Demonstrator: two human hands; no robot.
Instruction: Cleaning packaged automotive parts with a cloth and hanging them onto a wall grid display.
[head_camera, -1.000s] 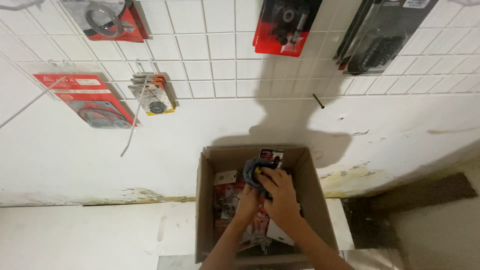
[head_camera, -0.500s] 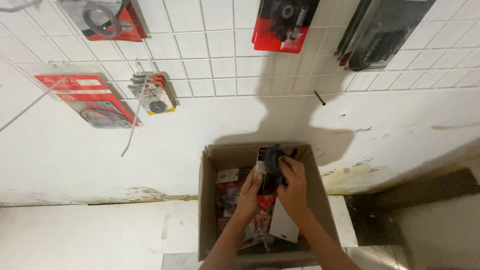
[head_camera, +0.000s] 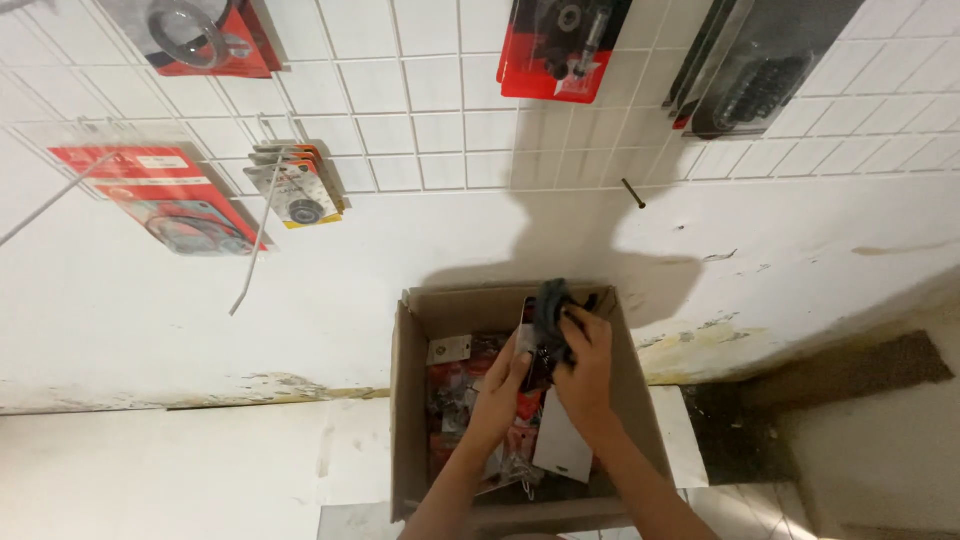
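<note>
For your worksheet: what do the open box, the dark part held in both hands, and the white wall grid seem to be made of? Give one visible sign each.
Box: cardboard, matt brown, with folded flaps.
Dark part, held by the left hand and right hand: probably rubber or plastic, dull black; too blurred to be sure.
Wall grid: likely white-coated metal wire, with thin straight bars carrying hooks.

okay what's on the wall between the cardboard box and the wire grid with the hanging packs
In the head view, only bare white wall separates the cardboard box from the wire grid, crossed by a dark shadow. A loose wire hangs down at the left.

Brown cardboard box (head_camera: 410, 420), red packets (head_camera: 455, 385), white grid wall panel (head_camera: 430, 90).
</note>
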